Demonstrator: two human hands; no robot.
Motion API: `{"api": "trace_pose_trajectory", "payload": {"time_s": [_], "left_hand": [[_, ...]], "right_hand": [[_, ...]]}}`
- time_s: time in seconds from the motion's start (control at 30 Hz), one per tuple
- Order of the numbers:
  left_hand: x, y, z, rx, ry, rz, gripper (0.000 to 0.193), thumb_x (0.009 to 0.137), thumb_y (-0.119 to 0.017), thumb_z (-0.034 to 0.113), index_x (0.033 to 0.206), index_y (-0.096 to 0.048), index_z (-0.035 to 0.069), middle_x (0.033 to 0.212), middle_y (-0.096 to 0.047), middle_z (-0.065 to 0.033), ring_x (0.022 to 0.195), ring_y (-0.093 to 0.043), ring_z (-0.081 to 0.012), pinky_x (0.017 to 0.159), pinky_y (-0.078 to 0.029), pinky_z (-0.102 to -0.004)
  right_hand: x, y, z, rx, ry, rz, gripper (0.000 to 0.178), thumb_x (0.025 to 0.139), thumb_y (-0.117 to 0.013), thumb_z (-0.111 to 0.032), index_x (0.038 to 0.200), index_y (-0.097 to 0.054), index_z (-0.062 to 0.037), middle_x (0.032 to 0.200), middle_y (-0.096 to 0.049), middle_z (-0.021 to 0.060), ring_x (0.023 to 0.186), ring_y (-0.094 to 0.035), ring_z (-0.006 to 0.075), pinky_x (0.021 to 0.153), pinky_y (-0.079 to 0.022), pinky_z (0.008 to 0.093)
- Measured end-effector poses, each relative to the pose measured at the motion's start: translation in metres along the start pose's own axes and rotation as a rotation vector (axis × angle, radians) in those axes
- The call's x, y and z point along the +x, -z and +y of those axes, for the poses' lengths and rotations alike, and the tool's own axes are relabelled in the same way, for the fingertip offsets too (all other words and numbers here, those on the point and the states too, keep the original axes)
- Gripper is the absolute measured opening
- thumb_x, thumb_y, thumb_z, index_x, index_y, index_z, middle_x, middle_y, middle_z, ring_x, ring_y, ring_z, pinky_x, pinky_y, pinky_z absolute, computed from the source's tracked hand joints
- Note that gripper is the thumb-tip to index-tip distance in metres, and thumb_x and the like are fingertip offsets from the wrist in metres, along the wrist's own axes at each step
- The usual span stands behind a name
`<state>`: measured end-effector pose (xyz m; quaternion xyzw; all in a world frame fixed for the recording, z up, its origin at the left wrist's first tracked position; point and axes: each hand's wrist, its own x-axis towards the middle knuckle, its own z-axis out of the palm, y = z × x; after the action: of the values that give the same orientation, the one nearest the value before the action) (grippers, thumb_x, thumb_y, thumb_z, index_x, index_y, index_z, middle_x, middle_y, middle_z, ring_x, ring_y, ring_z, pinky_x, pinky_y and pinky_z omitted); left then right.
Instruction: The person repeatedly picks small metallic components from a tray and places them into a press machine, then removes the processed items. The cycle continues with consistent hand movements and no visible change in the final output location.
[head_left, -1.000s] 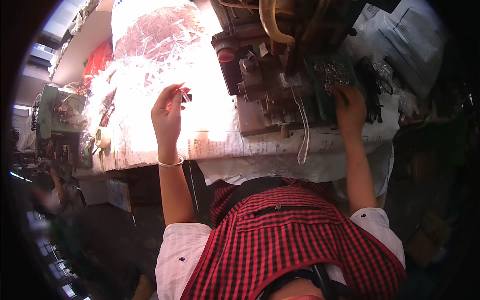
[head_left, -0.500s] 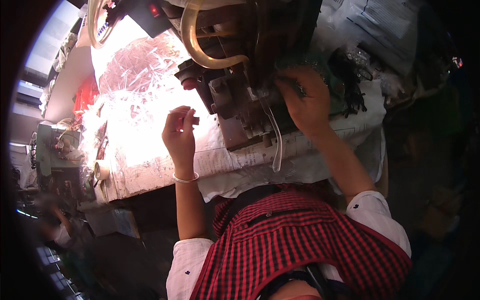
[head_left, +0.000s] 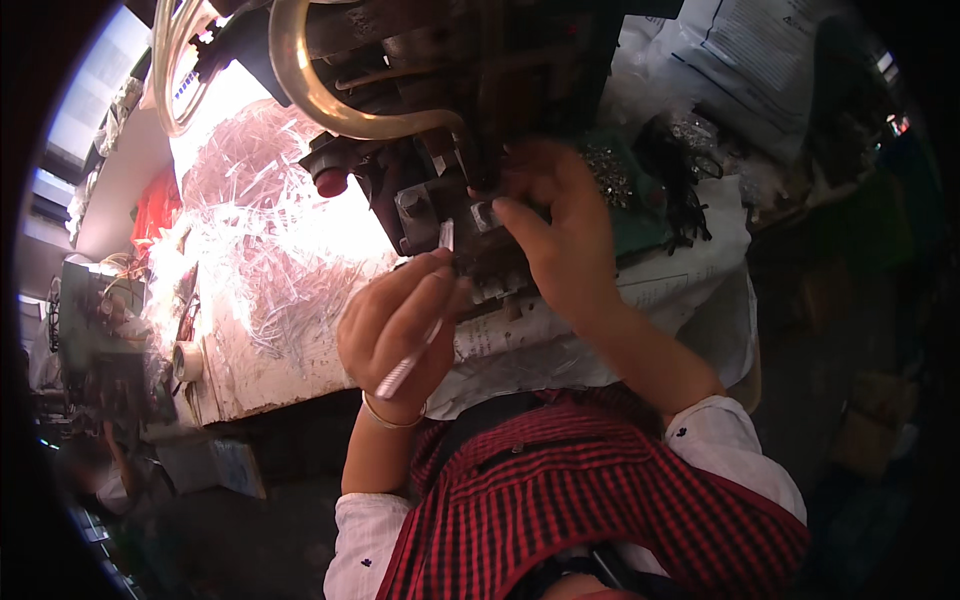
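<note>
My left hand (head_left: 400,325) is closed round a clear plastic strip (head_left: 402,368), close in front of the machine (head_left: 415,208). One end of the strip sticks up past my fingertips toward the machine's metal block, and the other hangs below my fingers. With fingers bent together, my right hand (head_left: 565,230) reaches into the machine's dark working area from the right. Its thumb is beside a small shiny metal piece (head_left: 483,215). Shadow and blur hide what those fingertips pinch, if anything.
A big heap of clear plastic strips (head_left: 265,190) lies under bright light on the left. A red button (head_left: 331,181) and a thick yellowish hose (head_left: 300,85) are on the machine. Small metal parts (head_left: 606,172) and black straps (head_left: 677,175) lie to the right. A tape roll (head_left: 187,361) stands at the table's left edge.
My left hand has moved right to the machine and now holds the strip. The strip that dangled from the machine is gone from there. My right hand has shifted left, deeper among the machine parts.
</note>
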<state>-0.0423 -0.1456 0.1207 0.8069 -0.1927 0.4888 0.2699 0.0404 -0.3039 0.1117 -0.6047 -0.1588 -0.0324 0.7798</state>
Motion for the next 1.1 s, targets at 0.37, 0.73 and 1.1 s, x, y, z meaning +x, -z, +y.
{"api": "trace_pose_trajectory", "payload": {"time_s": [0.37, 0.73, 1.1], "left_hand": [[-0.008, -0.048, -0.008, 0.05, -0.307, -0.144, 0.022, 0.074, -0.087, 0.008, 0.089, -0.072, 0.008, 0.099, -0.075, -0.0081, 0.059, -0.063, -0.0103, 0.051, -0.05, -0.0243], [-0.013, -0.019, 0.023, -0.048, 0.029, -0.247, 0.026, 0.077, -0.083, 0.007, 0.102, -0.075, 0.006, 0.113, -0.076, -0.0116, 0.071, -0.07, -0.0164, 0.058, -0.053, -0.0282], [-0.014, 0.06, -0.073, 0.359, 0.358, -0.055, 0.011, 0.077, -0.083, 0.003, 0.085, -0.076, 0.006, 0.092, -0.07, -0.0053, 0.093, -0.062, -0.0236, 0.085, -0.047, -0.0378]], "right_hand": [[0.018, 0.149, 0.069, -0.679, 0.036, 0.298, 0.026, 0.093, -0.065, -0.004, 0.119, -0.069, -0.0048, 0.114, -0.072, 0.0103, 0.11, -0.067, 0.0222, 0.095, -0.05, 0.0336], [-0.008, 0.129, 0.078, -1.313, 0.225, 0.082, 0.01, 0.082, -0.075, -0.011, 0.091, -0.072, -0.0072, 0.1, -0.069, 0.0112, 0.1, -0.065, 0.0356, 0.085, -0.051, 0.047], [-0.012, 0.115, 0.07, -0.806, 0.142, 0.189, 0.018, 0.096, -0.071, -0.013, 0.11, -0.074, -0.0013, 0.101, -0.075, 0.0118, 0.093, -0.07, 0.0209, 0.085, -0.053, 0.0317]]}}
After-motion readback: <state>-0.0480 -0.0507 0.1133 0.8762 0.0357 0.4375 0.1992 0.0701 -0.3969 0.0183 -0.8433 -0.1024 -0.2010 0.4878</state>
